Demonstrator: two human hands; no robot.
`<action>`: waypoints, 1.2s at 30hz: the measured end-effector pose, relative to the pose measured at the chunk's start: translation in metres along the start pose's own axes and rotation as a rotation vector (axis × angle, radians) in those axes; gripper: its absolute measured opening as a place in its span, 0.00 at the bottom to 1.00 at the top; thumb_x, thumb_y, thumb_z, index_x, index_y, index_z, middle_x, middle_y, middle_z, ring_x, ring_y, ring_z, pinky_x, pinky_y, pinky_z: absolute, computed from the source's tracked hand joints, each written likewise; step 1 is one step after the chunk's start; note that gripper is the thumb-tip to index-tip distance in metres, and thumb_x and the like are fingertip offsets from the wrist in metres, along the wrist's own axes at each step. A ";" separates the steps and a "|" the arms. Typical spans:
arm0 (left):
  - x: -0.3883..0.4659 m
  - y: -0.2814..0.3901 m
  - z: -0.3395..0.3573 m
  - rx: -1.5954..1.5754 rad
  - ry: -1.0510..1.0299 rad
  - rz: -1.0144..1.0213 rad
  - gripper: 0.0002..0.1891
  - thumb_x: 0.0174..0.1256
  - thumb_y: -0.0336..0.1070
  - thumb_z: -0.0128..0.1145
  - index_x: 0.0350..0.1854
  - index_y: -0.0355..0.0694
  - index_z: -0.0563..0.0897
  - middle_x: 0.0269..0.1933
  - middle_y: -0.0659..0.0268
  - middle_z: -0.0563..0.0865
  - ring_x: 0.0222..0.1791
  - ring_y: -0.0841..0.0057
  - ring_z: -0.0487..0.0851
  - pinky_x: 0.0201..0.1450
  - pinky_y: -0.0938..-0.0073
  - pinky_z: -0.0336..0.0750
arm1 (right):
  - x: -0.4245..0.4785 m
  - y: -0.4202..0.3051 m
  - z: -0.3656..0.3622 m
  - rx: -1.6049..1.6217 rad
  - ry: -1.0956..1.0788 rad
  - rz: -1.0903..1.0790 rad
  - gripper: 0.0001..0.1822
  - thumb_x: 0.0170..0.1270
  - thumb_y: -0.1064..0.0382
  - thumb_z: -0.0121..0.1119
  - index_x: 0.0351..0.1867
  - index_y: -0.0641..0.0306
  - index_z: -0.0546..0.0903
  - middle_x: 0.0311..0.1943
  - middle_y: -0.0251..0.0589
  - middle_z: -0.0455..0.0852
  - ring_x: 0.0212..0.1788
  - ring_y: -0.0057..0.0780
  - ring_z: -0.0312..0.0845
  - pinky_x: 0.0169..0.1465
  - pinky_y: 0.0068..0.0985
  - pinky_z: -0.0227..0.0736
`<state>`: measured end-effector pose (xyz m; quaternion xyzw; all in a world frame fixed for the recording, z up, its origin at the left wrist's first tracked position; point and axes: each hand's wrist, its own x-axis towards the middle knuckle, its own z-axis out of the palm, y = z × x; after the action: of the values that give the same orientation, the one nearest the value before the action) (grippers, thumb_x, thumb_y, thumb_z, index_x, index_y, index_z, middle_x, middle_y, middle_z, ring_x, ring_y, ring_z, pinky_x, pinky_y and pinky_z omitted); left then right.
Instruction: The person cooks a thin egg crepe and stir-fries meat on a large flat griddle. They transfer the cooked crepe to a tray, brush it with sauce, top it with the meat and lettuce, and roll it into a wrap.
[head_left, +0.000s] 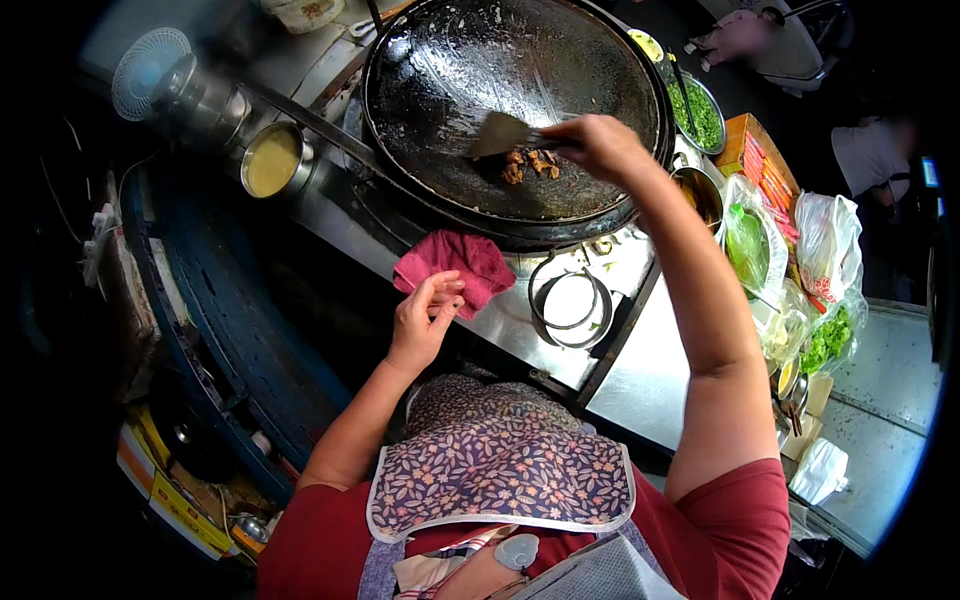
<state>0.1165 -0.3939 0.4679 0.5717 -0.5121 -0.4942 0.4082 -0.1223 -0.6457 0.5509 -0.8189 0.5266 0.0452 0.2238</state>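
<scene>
My right hand (604, 146) grips the handle of a metal spatula (501, 134) over a large round dark griddle pan (480, 67). Small browned pieces of food (531, 165) lie in the pan just below the spatula's blade. My left hand (429, 319) is at the near edge of the counter, fingers curled and apart, in front of a folded red cloth (461, 266). Whether its fingertips touch the cloth I cannot tell. A round metal container with white contents (571, 309) stands on the counter right of the cloth.
A pot of yellowish liquid (271, 163) stands left of the pan, near a small fan (152, 73). On the right are a bowl of chopped greens (701, 112), a box of red-wrapped sticks (765, 180) and plastic bags (829, 244). Two people, partly blurred, are at the upper right.
</scene>
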 end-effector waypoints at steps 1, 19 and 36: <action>-0.001 -0.004 0.000 -0.018 0.009 -0.012 0.17 0.68 0.30 0.58 0.57 0.36 0.76 0.48 0.59 0.86 0.43 0.77 0.86 0.44 0.77 0.81 | -0.008 0.021 -0.005 0.001 -0.015 -0.025 0.19 0.62 0.60 0.64 0.55 0.37 0.83 0.44 0.36 0.88 0.46 0.36 0.85 0.48 0.34 0.79; 0.063 0.012 0.034 0.068 -0.074 0.097 0.17 0.65 0.27 0.60 0.56 0.34 0.76 0.51 0.59 0.85 0.42 0.77 0.86 0.44 0.78 0.80 | -0.039 0.058 -0.007 0.092 0.187 -0.019 0.17 0.64 0.54 0.62 0.55 0.42 0.83 0.42 0.40 0.89 0.44 0.40 0.85 0.49 0.36 0.79; 0.164 0.019 0.063 0.614 -0.019 0.359 0.29 0.51 0.35 0.71 0.58 0.36 0.78 0.49 0.58 0.78 0.46 0.63 0.79 0.51 0.67 0.76 | -0.104 0.164 -0.009 0.272 0.064 0.229 0.21 0.63 0.67 0.64 0.59 0.55 0.81 0.43 0.39 0.89 0.41 0.22 0.83 0.48 0.25 0.77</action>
<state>0.0492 -0.5564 0.4506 0.5642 -0.7329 -0.2429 0.2926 -0.3142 -0.6188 0.5388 -0.7168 0.6244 -0.0273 0.3091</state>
